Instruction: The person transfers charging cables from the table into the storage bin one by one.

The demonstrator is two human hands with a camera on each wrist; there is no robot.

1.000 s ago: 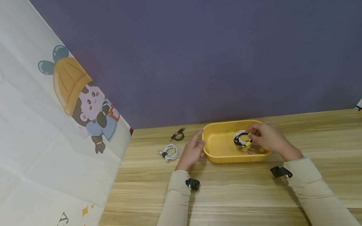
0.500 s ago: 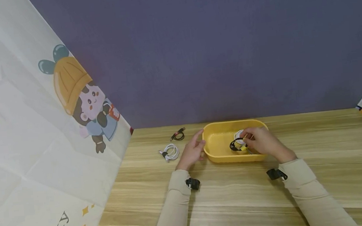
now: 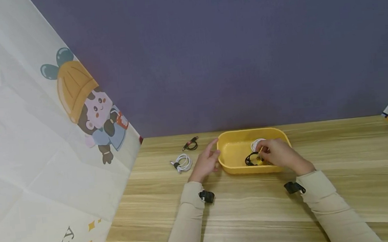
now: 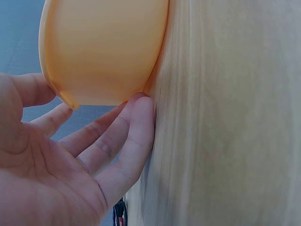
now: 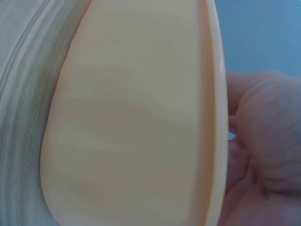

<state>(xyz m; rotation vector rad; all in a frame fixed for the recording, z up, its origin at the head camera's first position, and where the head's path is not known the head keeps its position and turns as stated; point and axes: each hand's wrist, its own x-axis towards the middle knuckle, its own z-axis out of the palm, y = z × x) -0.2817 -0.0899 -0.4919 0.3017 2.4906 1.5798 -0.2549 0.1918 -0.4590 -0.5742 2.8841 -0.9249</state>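
A yellow plastic bin sits on the wooden table. My left hand rests against its left end; in the left wrist view, loosely extended fingers touch the end wall low down and the thumb meets the rim. Reaching over the bin's right half, my right hand pinches a coiled black cable with a yellow piece on it, low inside. Behind it lies a coiled white cable, partly covered by the fingers. The right wrist view has the bin's wall in front of the right hand's fingertips.
Left of the bin, a tied white cable and a small black cable with a red band lie on the table. A dark blue panel stands along the back edge, and a printed white sheet is at the left.
My right hand has moved left and down into the bin with the black cable, which now sits nearer the front wall. My left hand stays in place.
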